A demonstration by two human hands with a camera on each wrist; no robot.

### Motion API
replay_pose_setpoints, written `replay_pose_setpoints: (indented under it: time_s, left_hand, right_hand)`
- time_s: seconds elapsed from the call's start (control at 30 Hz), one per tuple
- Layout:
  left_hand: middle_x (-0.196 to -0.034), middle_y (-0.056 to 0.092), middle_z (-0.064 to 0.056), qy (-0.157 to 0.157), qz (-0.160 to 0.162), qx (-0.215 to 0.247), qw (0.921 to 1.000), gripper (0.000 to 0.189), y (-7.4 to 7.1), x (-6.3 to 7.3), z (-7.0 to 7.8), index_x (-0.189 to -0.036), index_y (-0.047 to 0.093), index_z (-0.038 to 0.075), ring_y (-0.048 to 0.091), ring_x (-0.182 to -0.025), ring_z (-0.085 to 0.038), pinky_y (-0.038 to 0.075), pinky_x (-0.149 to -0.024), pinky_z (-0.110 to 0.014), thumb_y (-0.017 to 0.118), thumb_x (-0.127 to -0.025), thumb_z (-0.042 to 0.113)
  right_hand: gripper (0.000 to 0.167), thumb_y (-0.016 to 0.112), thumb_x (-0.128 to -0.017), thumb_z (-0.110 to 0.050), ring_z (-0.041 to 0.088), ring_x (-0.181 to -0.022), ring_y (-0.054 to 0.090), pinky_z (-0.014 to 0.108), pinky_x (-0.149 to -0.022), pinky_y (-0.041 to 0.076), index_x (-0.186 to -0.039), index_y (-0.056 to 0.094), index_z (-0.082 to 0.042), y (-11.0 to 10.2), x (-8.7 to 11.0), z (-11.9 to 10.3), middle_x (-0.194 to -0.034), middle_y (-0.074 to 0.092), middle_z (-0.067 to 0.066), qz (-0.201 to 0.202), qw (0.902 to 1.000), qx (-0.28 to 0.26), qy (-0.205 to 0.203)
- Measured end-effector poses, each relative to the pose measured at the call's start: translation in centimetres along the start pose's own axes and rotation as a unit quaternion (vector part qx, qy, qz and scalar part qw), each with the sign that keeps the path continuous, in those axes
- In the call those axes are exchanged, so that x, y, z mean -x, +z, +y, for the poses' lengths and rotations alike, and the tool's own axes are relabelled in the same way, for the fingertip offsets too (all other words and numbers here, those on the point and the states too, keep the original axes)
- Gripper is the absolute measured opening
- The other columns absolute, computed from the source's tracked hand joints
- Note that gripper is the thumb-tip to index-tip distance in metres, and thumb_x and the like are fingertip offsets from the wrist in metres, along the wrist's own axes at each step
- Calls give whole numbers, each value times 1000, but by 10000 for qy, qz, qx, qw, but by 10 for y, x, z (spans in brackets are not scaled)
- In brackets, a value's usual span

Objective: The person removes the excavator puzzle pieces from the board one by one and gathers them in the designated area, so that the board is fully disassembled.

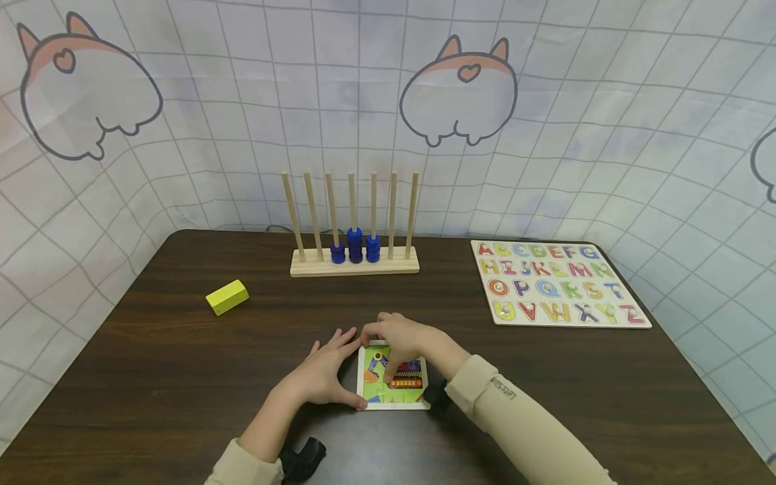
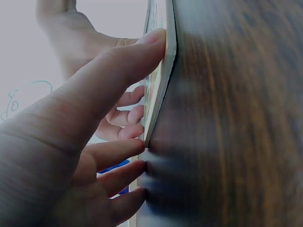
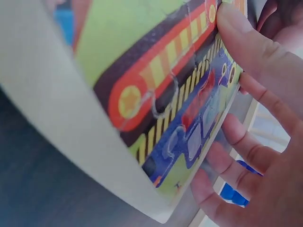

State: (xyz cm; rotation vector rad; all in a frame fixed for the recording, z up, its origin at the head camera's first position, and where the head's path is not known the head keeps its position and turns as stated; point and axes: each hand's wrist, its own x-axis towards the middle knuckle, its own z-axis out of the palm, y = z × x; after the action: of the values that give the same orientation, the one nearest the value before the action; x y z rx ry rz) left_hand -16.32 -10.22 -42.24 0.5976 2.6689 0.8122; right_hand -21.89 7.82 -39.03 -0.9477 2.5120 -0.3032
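Observation:
A small square jigsaw puzzle in a white frame lies on the table in front of me, picturing a vehicle with red and yellow tracks. At its left side is my left hand, fingers spread; its thumb rests on the near left corner and its index finger touches the far left corner. My right hand reaches over the far edge. In the right wrist view its thumb presses on the picture, while the fingers bend against the frame's far edge. Part of the picture is hidden under this hand.
Behind the puzzle stands a wooden base with several upright rods and blue rings on some. A yellow block lies to the left. An alphabet board occupies the far right. Patterned white cloth hangs behind the table.

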Motion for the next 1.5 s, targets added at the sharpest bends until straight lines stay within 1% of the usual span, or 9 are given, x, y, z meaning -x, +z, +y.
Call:
replay_pose_setpoints:
  time_s: [0.23, 0.43, 0.5, 0.57, 0.77, 0.83, 1.0, 1.17, 1.5]
  left_hand:
    - [-149, 22, -11, -13, -12, 11, 10000, 101, 0, 0, 0, -141, 36, 7, 11, -137, -32, 7, -102, -63, 84, -59, 43]
    - [-149, 21, -12, 7, -5, 38, 10000, 101, 0, 0, 0, -141, 36, 8, 11, -137, -33, 7, -102, -63, 84, -59, 42]
    - [-149, 22, -11, 7, 6, 34, 10000, 101, 0, 0, 0, -141, 36, 8, 12, -137, -32, 7, -102, -63, 84, -59, 42]
    - [-149, 22, -11, 18, 22, 30, 10000, 101, 0, 0, 0, -141, 36, 8, 12, -137, -32, 7, -102, -62, 84, -59, 42]
    - [-149, 22, -11, 12, 10, 37, 10000, 100, 0, 1, 0, -141, 36, 8, 12, -137, -32, 7, -102, -62, 84, -60, 41]
    - [-149, 22, -11, -6, 14, 28, 10000, 100, 0, 1, -1, -141, 36, 8, 12, -137, -32, 7, -102, -62, 84, -60, 42]
    - [-149, 22, -11, -38, -19, 37, 10000, 101, 0, 0, -1, -141, 35, 9, 12, -137, -32, 7, -103, -62, 84, -59, 43]
    - [-149, 21, -11, -85, -66, 95, 9999, 101, 0, -1, -1, -142, 35, 9, 11, -137, -32, 6, -103, -62, 83, -60, 43]
    - [-149, 22, -11, -72, -50, 79, 9999, 101, -1, 0, -1, -140, 37, 6, 12, -137, -32, 6, -103, -61, 84, -59, 43]
  right_hand:
    - [53, 88, -58, -23, 18, -96, 41, 33, -81, 44, -99, 54, -22, 1, -5, 1, -100, 46, 0, -80, 9997, -230, 39]
    - [54, 89, -55, -22, 17, -96, 42, 50, -86, 41, -94, 52, -22, 1, -7, 0, -99, 48, -3, -41, 9994, -312, 158]
    - [54, 89, -55, -22, 16, -95, 43, 53, -86, 39, -94, 51, -22, 1, -7, 0, -97, 49, -4, -27, 9993, -333, 176]
    - [54, 89, -55, -21, 16, -93, 43, 51, -85, 39, -94, 51, -21, 1, -7, 0, -95, 50, -5, -13, 9992, -373, 161]
    - [54, 89, -56, -17, 15, -89, 45, 30, -79, 43, -96, 52, -18, 3, -7, 4, -93, 50, -2, -1, 9975, -704, -49]
    - [53, 88, -58, -15, 15, -88, 46, 27, -77, 42, -97, 52, -17, 3, -6, 5, -93, 49, -1, 33, 9965, -815, -162]
    - [43, 83, -65, -10, 16, -81, 47, 25, -70, 42, -98, 55, -14, 4, -5, 8, -89, 51, 2, 237, 9936, -1005, -454]
    - [36, 80, -68, -7, 14, -71, 47, 22, -62, 43, -96, 58, -11, 5, -4, 11, -82, 52, 2, 451, 9900, -1204, -587]
    - [36, 80, -67, -9, 13, -68, 48, 23, -59, 43, -95, 58, -10, 4, -3, 13, -79, 53, 2, 865, 9887, -1116, -497]
